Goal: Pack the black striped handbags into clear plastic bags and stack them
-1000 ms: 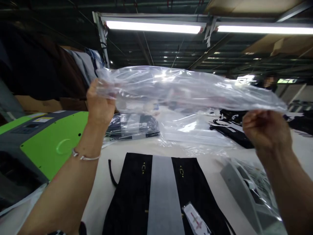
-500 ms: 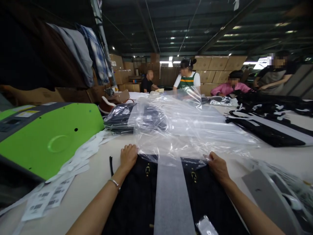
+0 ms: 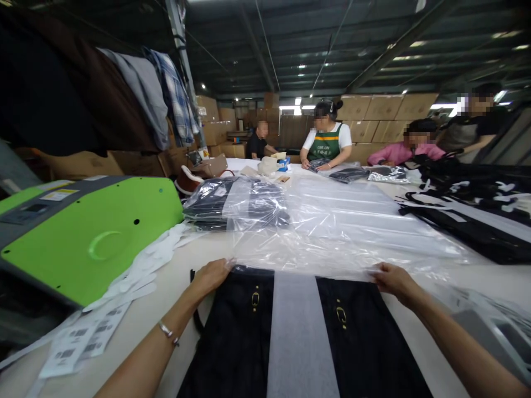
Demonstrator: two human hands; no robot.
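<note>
A black bag [image 3: 236,331] with gold buckles lies flat before me, a light grey strip [image 3: 301,331] running down its middle. Just beyond its far edge spreads a clear plastic bag [image 3: 265,246]. My left hand [image 3: 213,275] pinches the plastic at the bag's far left corner. At the far right corner my right hand [image 3: 392,279] has its fingers closed on the plastic's other side. Behind it lie a stack of clear plastic sheets [image 3: 352,215] and a wrapped dark item [image 3: 207,202].
On the left stands a green machine [image 3: 91,237], with white label strips [image 3: 136,276] beside it. Black bags [image 3: 477,221] are piled at the right, above a grey device [image 3: 493,326]. Several people are across the table [image 3: 166,342].
Both hands have moved apart, with the plastic stretched between them. The plastic has come down and off the black bag's far edge. The small white packet on the bag is out of sight.
</note>
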